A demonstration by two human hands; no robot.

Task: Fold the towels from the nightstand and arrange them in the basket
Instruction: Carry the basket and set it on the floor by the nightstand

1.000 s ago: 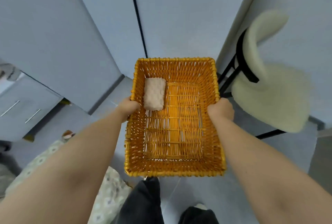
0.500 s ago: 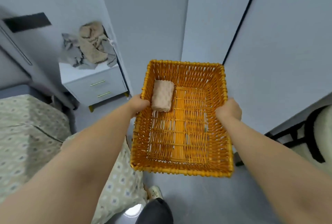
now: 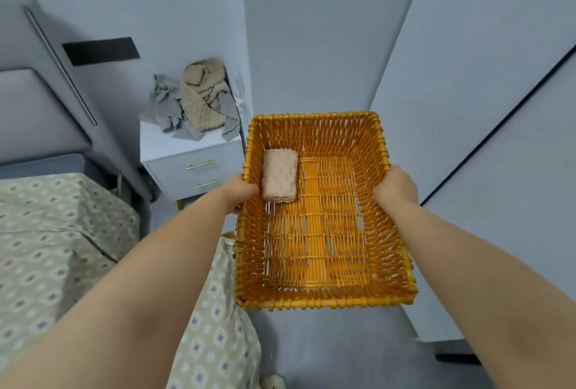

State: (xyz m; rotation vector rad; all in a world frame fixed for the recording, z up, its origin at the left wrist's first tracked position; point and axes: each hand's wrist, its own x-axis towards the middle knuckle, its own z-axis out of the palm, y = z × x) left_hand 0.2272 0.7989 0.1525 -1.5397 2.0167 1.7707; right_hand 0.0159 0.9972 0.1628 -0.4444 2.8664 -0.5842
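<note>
At frame centre, the left hand (image 3: pixel 240 190) and right hand (image 3: pixel 396 184) each clasp a long side of the rectangular orange wicker basket (image 3: pixel 327 300). A folded beige towel (image 3: pixel 279 179) lies in its upper-left corner. Crumpled grey and beige towels (image 3: pixel 199 102) sit heaped on the white two-drawer nightstand (image 3: pixel 187 167), upper left.

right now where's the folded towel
The folded towel lies inside the basket, in its far-left corner, next to the left hand.
</note>
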